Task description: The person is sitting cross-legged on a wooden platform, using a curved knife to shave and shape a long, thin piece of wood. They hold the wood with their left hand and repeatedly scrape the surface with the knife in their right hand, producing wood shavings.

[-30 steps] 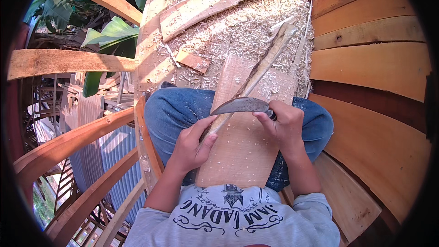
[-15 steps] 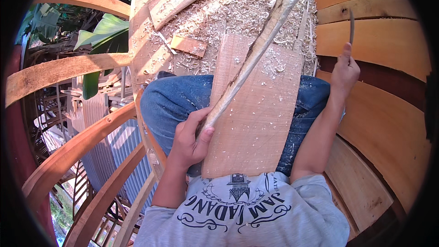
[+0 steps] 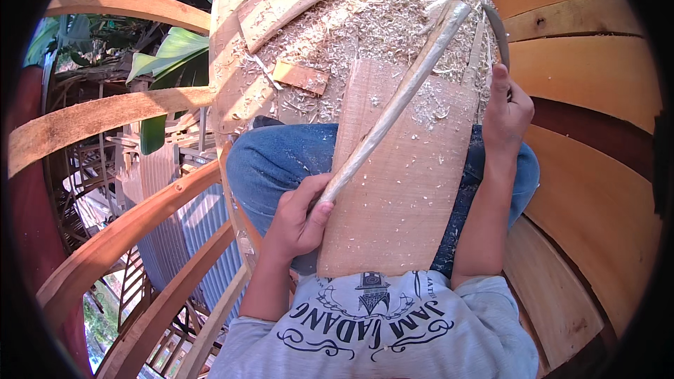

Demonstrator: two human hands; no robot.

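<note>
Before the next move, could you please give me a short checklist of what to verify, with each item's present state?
1. Stick gripped in the left hand: ok, fingers wrapped around its near end.
2. Curved knife held in the right hand: ok, blade pointing away from the grey shirt.
3. Knife clear of the left hand: ok, it is off to the right of the stick.
4. Board laid over the legs: ok, a knee shows on either side.
5. Board free of shavings: not ok, bits are scattered on it.
6. Stick touching the board: cannot tell from this view.
</note>
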